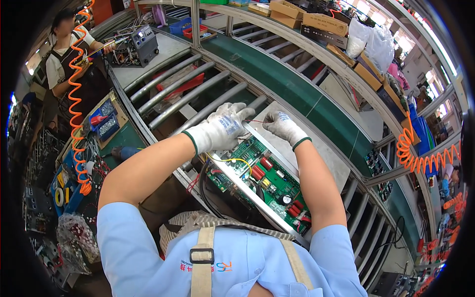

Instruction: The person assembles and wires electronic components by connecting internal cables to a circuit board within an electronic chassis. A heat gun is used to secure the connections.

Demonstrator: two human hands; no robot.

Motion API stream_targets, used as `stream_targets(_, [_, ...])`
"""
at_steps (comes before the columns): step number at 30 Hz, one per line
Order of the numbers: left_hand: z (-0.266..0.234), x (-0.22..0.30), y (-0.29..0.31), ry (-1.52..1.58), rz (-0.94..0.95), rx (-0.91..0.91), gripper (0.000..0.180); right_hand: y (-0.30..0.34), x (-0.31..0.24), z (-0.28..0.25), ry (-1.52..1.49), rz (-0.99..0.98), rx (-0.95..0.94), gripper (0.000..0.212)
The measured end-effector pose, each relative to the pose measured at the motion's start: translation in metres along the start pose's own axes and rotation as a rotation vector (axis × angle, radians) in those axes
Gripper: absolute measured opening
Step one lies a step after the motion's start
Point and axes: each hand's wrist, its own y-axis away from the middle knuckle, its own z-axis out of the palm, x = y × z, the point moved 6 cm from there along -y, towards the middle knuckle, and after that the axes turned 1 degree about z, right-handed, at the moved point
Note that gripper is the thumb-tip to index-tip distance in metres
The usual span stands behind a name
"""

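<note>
A thin dark red wire (255, 121) stretches between my two gloved hands. My right hand (285, 127) pinches one end of it. The fingers of my left hand (220, 129) are curled at the other end, over the far end of an open metal frame; its palm hides part of that frame. Inside the frame lies a green circuit board (271, 192) with red capacitors (258, 172), a black round part and small components. A yellow wire (232, 159) loops out near my left wrist. Black cables (203, 190) hang by the frame's near left side.
Metal rollers (183, 94) run to the far left, beside a green conveyor belt (297, 89). Coiled orange hoses (74, 104) hang left and right. A power screwdriver (123, 152) lies on the left bench. Cardboard boxes (324, 24) stand on the shelf. A co-worker (64, 54) stands far left beside another unit.
</note>
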Motion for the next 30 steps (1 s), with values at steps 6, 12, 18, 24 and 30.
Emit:
stream_targets(6, [-0.018, 0.007, 0.017, -0.036, 0.174, 0.11, 0.017, 0.008, 0.012, 0.017, -0.083, -0.022, -0.087, 0.031])
stream_targets(12, [-0.009, 0.0, 0.026, 0.228, 0.116, 0.145, 0.02, 0.021, 0.009, 0.017, -0.134, 0.004, -0.125, 0.037])
stream_targets(18, [-0.008, 0.023, 0.026, 0.082, 0.229, -0.048, 0.02, 0.031, 0.031, 0.02, -0.153, -0.023, -0.1, 0.035])
stream_targets(24, [-0.005, 0.016, 0.03, 0.338, 0.201, 0.082, 0.016, 0.036, 0.058, 0.013, -0.167, -0.013, -0.022, 0.04])
stream_targets(30, [-0.003, 0.015, 0.031, 0.422, 0.073, 0.301, 0.013, 0.064, 0.028, -0.027, -0.427, -0.018, 0.285, 0.046])
